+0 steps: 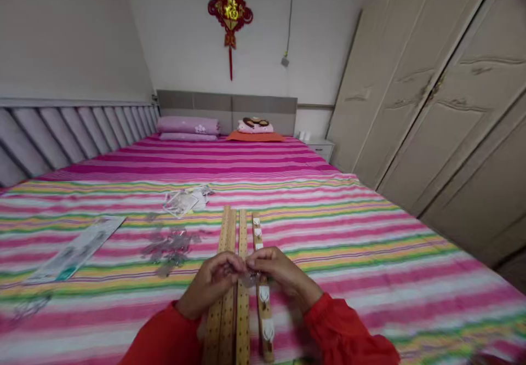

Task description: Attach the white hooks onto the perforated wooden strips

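My two hands meet just above the rail (266,312), the thin wooden one bearing white hooks (264,294), at its left edge. My left hand (217,280) is nearly closed, thumb and fingertips pinched on a small clear piece (249,280); my right hand (277,269) is pinched on the same piece from the other side, its other fingers curled. What exactly the piece is, I cannot tell; it is small and blurred.

Just left of the rail, on the bed (349,288), lies a holed strip (243,321), and left of that two more strips (219,321) side by side. Farther left of the rail is a loose heap (175,244) of clear bits, with packets (187,200) beyond it. Well left of the rail lies a long card (82,250).
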### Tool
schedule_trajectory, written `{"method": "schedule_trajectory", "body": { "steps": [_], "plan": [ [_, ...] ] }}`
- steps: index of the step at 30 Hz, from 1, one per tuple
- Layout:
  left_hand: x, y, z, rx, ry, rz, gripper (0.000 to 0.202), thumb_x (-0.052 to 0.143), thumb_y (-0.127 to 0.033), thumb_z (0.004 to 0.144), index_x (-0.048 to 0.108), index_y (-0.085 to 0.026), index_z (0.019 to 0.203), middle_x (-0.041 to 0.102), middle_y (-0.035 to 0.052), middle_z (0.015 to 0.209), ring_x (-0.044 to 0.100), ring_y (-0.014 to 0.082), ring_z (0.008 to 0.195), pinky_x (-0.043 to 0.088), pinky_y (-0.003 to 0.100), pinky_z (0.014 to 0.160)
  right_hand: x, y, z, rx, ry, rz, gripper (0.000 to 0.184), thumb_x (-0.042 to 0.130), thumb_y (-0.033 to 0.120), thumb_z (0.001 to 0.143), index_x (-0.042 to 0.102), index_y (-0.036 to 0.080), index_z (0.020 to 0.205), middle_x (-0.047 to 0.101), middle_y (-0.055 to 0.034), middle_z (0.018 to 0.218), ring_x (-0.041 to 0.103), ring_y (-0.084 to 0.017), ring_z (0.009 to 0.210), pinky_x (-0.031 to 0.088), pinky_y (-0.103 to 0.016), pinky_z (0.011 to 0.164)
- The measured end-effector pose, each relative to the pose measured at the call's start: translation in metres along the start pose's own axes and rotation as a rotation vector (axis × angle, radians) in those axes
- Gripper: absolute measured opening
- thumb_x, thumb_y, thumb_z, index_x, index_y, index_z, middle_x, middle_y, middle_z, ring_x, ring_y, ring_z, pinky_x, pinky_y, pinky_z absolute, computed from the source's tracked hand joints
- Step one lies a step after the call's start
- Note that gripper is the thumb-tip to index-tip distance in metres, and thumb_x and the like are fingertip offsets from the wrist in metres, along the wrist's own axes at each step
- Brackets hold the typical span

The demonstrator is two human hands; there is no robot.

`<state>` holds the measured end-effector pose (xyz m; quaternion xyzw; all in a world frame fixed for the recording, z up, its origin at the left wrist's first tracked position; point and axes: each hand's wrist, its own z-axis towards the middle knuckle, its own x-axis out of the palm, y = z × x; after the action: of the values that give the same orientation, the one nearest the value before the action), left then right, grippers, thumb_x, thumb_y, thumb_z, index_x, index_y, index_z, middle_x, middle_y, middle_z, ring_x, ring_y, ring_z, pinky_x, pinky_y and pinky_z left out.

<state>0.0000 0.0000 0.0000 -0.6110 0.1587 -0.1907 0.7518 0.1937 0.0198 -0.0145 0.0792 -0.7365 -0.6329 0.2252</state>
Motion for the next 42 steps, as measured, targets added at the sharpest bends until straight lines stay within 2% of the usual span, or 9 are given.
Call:
{"method": "schedule_trajectory", "body": {
  "steps": [5, 8, 12, 15, 21, 26, 31, 36, 42],
  "plan": [
    [-0.007, 0.012, 0.026, -0.071, -0.057, -0.184, 0.016, 0.070, -0.030, 0.069, 0.065, -0.016, 0.074, 0.062, 0.0021, 0.075, 0.057, 0.0139, 0.074, 0.043, 0.024, 0.070, -0.013, -0.007, 0.004, 0.089, 0.008, 0.111, 0.027, 0.083, 0.031, 0.056, 0.072, 0.012, 0.071, 0.060, 0.0034, 0.048, 0.049, -0.005, 0.040, 0.033, -0.016, 0.041],
    [-0.005, 0.015, 0.045, -0.167, -0.110, -0.336, 0.021, 0.073, -0.030, 0.065, 0.067, -0.016, 0.080, 0.064, 0.0026, 0.080, 0.058, 0.0134, 0.075, 0.045, 0.024, 0.070, -0.018, -0.008, 0.011, 0.076, -0.004, 0.215, 0.027, 0.083, 0.029, 0.056, 0.070, 0.012, 0.072, 0.061, 0.0022, 0.050, 0.052, -0.006, 0.040, 0.036, -0.016, 0.041],
    [-0.006, 0.024, 0.072, -0.278, -0.304, -0.385, 0.030, 0.075, -0.031, 0.064, 0.067, -0.017, 0.090, 0.067, 0.0042, 0.090, 0.060, 0.0125, 0.079, 0.047, 0.025, 0.073, -0.025, -0.006, 0.026, 0.018, -0.107, 0.353, 0.024, 0.083, 0.025, 0.056, 0.067, 0.012, 0.069, 0.061, 0.0023, 0.051, 0.051, -0.005, 0.041, 0.038, -0.016, 0.043],
    [-0.011, 0.038, 0.090, -0.303, -0.411, -0.317, 0.034, 0.076, -0.036, 0.062, 0.066, -0.015, 0.086, 0.067, 0.0032, 0.081, 0.060, 0.0102, 0.073, 0.046, 0.021, 0.067, -0.035, -0.005, 0.043, -0.021, -0.249, 0.398, 0.023, 0.083, 0.024, 0.055, 0.065, 0.012, 0.064, 0.061, 0.0012, 0.052, 0.052, -0.005, 0.043, 0.039, -0.015, 0.042],
    [-0.015, 0.059, 0.124, -0.225, -0.427, -0.157, 0.040, 0.080, -0.038, 0.052, 0.065, -0.013, 0.080, 0.065, 0.0004, 0.068, 0.058, 0.0085, 0.061, 0.044, 0.020, 0.060, -0.051, -0.006, 0.081, -0.119, -0.436, 0.345, 0.020, 0.078, 0.025, 0.053, 0.063, 0.013, 0.060, 0.062, 0.0000, 0.051, 0.050, -0.006, 0.041, 0.037, -0.018, 0.039],
    [-0.020, 0.068, 0.156, -0.209, -0.452, -0.112, 0.037, 0.080, -0.034, 0.048, 0.065, -0.014, 0.075, 0.064, -0.0003, 0.063, 0.059, 0.0098, 0.058, 0.046, 0.023, 0.060, -0.064, -0.008, 0.111, -0.164, -0.526, 0.239, 0.017, 0.073, 0.026, 0.056, 0.062, 0.014, 0.058, 0.059, 0.0013, 0.046, 0.048, -0.007, 0.038, 0.036, -0.019, 0.038],
    [-0.029, 0.085, 0.180, -0.192, -0.504, 0.062, 0.026, 0.074, -0.031, 0.055, 0.063, -0.014, 0.072, 0.064, 0.0008, 0.061, 0.060, 0.0127, 0.059, 0.049, 0.026, 0.061, -0.084, -0.011, 0.137, -0.146, -0.583, 0.187, 0.012, 0.071, 0.021, 0.054, 0.062, 0.013, 0.056, 0.056, 0.0018, 0.040, 0.048, -0.009, 0.037, 0.035, -0.019, 0.037],
    [-0.034, 0.101, 0.198, -0.181, -0.543, 0.206, 0.018, 0.068, -0.024, 0.060, 0.063, -0.014, 0.073, 0.064, 0.0014, 0.064, 0.062, 0.0144, 0.063, 0.049, 0.027, 0.064, -0.094, -0.018, 0.153, -0.149, -0.634, 0.155, 0.010, 0.069, 0.019, 0.054, 0.061, 0.013, 0.054, 0.056, 0.0019, 0.041, 0.048, -0.008, 0.038, 0.034, -0.019, 0.037],
    [-0.039, 0.116, 0.210, -0.226, -0.568, 0.418, 0.012, 0.063, -0.015, 0.063, 0.062, -0.015, 0.074, 0.063, 0.0013, 0.065, 0.059, 0.0141, 0.064, 0.045, 0.024, 0.061, -0.096, -0.031, 0.167, -0.172, -0.683, 0.123, 0.007, 0.064, 0.018, 0.053, 0.057, 0.015, 0.051, 0.052, 0.0048, 0.038, 0.044, -0.007, 0.036, 0.032, -0.019, 0.037]
  ]
}}
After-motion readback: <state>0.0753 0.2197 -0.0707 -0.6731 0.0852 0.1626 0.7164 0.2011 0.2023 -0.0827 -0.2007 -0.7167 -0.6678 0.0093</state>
